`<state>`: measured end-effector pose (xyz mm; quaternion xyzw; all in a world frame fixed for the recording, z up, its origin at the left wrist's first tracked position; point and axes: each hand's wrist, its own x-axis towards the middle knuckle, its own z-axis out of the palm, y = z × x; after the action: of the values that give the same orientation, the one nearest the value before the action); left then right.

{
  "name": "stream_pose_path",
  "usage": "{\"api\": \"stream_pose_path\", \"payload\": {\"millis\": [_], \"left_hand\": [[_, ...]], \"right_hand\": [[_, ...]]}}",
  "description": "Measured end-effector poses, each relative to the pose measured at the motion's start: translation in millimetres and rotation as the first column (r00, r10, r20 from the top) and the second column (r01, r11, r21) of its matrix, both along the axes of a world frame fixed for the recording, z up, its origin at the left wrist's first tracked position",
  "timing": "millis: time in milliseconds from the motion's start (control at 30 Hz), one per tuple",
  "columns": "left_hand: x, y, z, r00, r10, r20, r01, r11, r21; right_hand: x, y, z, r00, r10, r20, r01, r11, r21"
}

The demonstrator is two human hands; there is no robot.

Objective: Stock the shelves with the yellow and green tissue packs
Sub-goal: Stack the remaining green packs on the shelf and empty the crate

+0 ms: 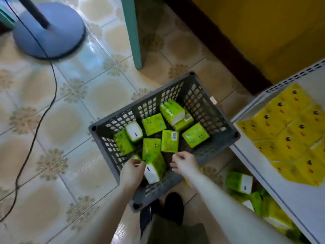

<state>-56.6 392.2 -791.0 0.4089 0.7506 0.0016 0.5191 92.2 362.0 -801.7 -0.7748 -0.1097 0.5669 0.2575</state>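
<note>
Green tissue packs (153, 124) lie scattered in a grey crate (202, 103) on the tiled floor, beside a white shelf (299, 199) carrying yellow tissue packs (290, 136). The left hand (131, 171) grips the nearest green pack (156, 164) at its corner. The right hand (184, 162) hovers just beside it, fingers loosely curled and empty.

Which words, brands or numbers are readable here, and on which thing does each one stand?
None can be read.
Barcode sticker on a green tissue pack: too blurred.
White tag on the grey crate: too small.
Yellow tissue packs on the shelf: only cartoon faces, no legible words.
</note>
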Motion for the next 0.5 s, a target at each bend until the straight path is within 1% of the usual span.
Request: {"api": "stream_pose_path", "payload": {"millis": [167,267,367,500], "left_hand": [[3.2,8.9,-85.3,0.995,-0.087,-0.04,0.086,0.995,-0.045],[8.8,8.4,-131.8,0.995,-0.094,-0.039,0.09,0.993,-0.081],[13.8,4.3,-168.5,0.995,-0.089,-0.045,0.083,0.989,-0.125],[19.5,-3.0,-186.0,0.996,-0.082,-0.045,0.075,0.987,-0.141]], "right_hand": [[-20.6,21.6,-99.5,0.974,0.219,0.066,-0.212,0.973,-0.092],[-27.4,25.4,-144.5,0.938,0.336,0.083,-0.321,0.935,-0.153],[-35.3,21.2,-177.8,0.946,0.323,0.017,-0.314,0.929,-0.197],[-42.1,16.8,-194.7,0.965,0.257,-0.055,-0.262,0.941,-0.212]]}}
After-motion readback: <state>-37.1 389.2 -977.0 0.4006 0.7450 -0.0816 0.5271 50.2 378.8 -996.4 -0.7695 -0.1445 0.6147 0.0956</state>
